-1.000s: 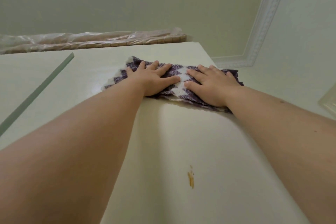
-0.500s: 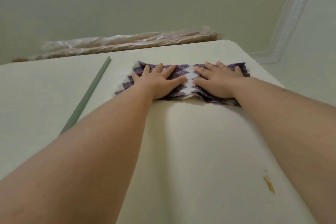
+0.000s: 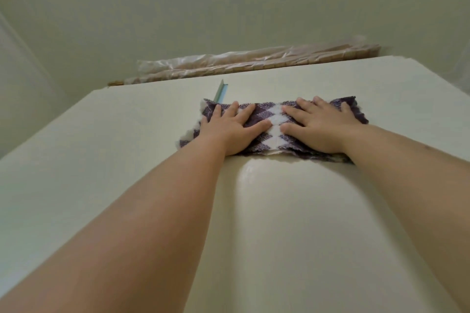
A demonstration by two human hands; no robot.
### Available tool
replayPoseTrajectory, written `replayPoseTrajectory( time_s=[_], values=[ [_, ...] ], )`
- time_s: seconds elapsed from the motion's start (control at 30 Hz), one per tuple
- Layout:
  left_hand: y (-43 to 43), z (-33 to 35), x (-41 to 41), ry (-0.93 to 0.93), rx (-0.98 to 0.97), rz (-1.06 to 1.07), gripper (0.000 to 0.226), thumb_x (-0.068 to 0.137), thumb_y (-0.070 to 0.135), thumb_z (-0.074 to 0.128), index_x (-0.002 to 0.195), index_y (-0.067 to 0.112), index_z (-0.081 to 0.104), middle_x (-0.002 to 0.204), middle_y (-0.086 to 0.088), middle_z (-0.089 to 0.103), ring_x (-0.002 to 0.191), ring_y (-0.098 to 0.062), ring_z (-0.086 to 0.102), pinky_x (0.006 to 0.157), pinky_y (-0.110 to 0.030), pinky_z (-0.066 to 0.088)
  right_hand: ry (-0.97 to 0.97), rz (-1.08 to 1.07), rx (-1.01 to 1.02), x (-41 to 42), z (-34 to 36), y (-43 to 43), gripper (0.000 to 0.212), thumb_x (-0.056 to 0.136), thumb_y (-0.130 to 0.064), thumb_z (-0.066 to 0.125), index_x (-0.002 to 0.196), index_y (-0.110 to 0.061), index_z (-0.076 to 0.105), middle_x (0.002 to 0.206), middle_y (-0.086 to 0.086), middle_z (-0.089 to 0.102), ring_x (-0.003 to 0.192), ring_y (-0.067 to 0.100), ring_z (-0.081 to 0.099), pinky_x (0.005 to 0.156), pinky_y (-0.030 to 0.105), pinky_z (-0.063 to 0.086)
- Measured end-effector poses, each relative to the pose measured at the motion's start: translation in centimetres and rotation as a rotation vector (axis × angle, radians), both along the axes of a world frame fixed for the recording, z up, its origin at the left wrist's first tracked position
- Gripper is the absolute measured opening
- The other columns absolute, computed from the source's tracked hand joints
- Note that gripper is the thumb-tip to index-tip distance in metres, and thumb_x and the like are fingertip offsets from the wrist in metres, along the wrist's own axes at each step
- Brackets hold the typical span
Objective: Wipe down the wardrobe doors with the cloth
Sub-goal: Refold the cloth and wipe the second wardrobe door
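While both arms reach up, the left hand [image 3: 230,129] and right hand [image 3: 319,126] lie spread flat — side by side — pressing the cloth [image 3: 273,123] against the door [image 3: 279,211], far up near its top edge.

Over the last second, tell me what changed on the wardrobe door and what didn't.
The cloth slid left across the wardrobe door, its left end now covering the green strip. The brown stain has left the view. Unchanged: left hand and right hand stay pressed flat on the cloth, side by side.
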State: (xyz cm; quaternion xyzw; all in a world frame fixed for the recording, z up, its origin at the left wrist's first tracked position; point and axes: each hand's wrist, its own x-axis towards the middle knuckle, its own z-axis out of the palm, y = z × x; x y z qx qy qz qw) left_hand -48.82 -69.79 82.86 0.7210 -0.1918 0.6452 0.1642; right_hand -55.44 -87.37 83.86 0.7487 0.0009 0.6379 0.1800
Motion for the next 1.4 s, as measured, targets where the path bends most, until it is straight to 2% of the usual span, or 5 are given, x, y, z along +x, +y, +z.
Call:
replayPoseTrajectory(
  time_s=[0.2, 0.5, 0.63, 1.03, 1.4],
  values=[
    [0.7, -1.5, 0.4, 0.003, -0.021, 0.003, 0.073, 0.078, 0.079, 0.017, 0.143, 0.048, 0.001, 0.157, 0.009, -0.004, 0.144, -0.024, -0.005, 0.113, -0.05, -0.002, 0.019, 0.023, -0.025, 0.3, -1.4, 0.4, 0.06, 0.088, -0.067, 0.017, 0.144, -0.048, 0.004, 0.157, -0.012, -0.004, 0.143, 0.015, -0.006, 0.11, 0.055, -0.005],
    [0.2, -2.6, 0.5, -0.006, -0.043, 0.046, 0.075, 0.076, 0.081, 0.014, 0.142, 0.05, 0.001, 0.157, 0.01, -0.004, 0.144, -0.025, -0.005, 0.112, -0.057, -0.003, 0.025, 0.03, -0.051, -0.1, -2.6, -0.3, 0.061, 0.088, -0.068, 0.018, 0.144, -0.048, 0.004, 0.157, -0.013, -0.003, 0.143, 0.015, -0.005, 0.111, 0.054, -0.005],
    [-2.2, -2.4, -0.4, -0.024, -0.031, 0.067, 0.075, 0.073, 0.083, 0.013, 0.141, 0.053, 0.001, 0.157, 0.011, -0.003, 0.144, -0.025, -0.004, 0.109, -0.06, -0.008, 0.016, 0.015, -0.035, -1.1, -3.3, -2.7, 0.06, 0.088, -0.068, 0.018, 0.143, -0.048, 0.003, 0.157, -0.012, -0.003, 0.143, 0.015, -0.004, 0.111, 0.054, -0.004],
    [-13.2, -1.6, -4.6, -0.084, 0.107, 0.045, 0.077, 0.073, 0.084, 0.011, 0.142, 0.052, 0.0, 0.157, 0.01, -0.005, 0.143, -0.027, -0.008, 0.107, -0.064, -0.011, -0.037, -0.014, 0.129, -5.4, -5.2, -13.2, 0.059, 0.089, -0.065, 0.02, 0.143, -0.048, 0.005, 0.156, -0.013, -0.002, 0.143, 0.014, -0.003, 0.112, 0.052, -0.002],
    [-17.5, -2.9, -6.4, -0.109, 0.159, 0.032, 0.075, 0.074, 0.083, 0.011, 0.142, 0.051, 0.001, 0.157, 0.009, -0.005, 0.143, -0.028, -0.009, 0.106, -0.064, -0.013, -0.072, -0.004, 0.195, -7.0, -7.5, -17.2, 0.059, 0.089, -0.065, 0.02, 0.143, -0.048, 0.005, 0.156, -0.014, -0.003, 0.143, 0.012, -0.004, 0.112, 0.051, 0.001]
  ],
)
